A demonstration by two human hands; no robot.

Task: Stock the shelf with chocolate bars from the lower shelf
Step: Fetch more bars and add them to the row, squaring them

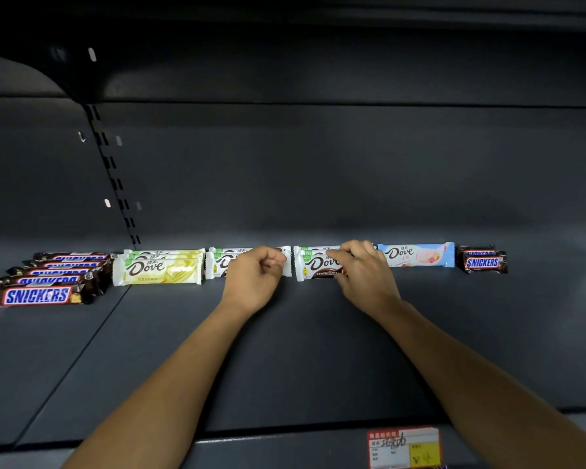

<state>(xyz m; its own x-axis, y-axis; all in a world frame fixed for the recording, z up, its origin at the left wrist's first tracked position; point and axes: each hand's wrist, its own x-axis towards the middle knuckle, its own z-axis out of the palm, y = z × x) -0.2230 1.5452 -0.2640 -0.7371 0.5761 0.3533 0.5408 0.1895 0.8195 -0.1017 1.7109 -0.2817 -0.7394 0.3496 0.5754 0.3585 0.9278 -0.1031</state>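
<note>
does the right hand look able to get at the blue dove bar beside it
Probably yes. The blue bar lies flat on the shelf just right of the right hand, with nothing on or before it. The hand must first release the brown bar it grips.

Head-worn wide-angle view, forward and down, close over the shelf (285, 350).

Chocolate bars (416, 255) lie flat in a row across the grey shelf (285, 350).
</note>
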